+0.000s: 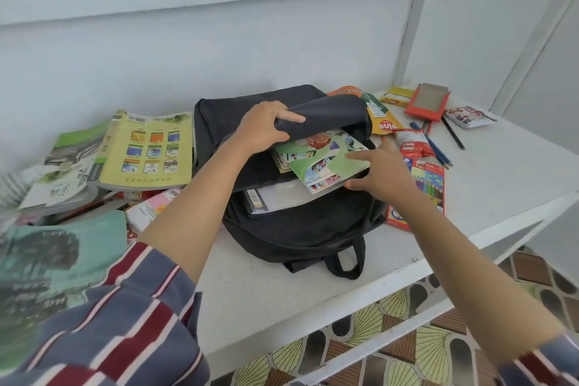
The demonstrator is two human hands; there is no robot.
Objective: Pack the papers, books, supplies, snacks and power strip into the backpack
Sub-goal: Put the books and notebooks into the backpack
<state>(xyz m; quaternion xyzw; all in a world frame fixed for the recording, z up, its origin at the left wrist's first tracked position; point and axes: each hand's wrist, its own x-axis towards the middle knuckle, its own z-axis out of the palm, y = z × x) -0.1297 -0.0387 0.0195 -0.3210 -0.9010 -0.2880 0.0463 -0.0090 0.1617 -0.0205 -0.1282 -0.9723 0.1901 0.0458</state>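
A white desk point(507, 172) against a pale wall, seen from above by the person working at it. A black backpack point(300, 235) lies flat in the middle of the desk, its mouth open toward the right front.

The left hand point(266, 130) grips the backpack's top flap point(329, 111), fingers curled over the fabric and holding it raised. The right hand point(380, 174) holds the near right corner of a picture book point(322, 160). Its fingers lie on the cover and the thumb seems to be tucked underneath, though blur makes this unsure.

The book is about half inside the mouth, just left of the right hand. Its long side runs slantwise from that hand toward the far left, into the bag. The right hand is the nearer one for pushing it along that line. A barcoded book point(257, 202) already sits lower in the opening.

A yellow book point(147, 147) and other books are piled toward the left edge. A box of coloured pencils point(430, 185), snack packets point(412, 142) and loose pencils point(438, 152) lie toward the right edge, still unpacked.
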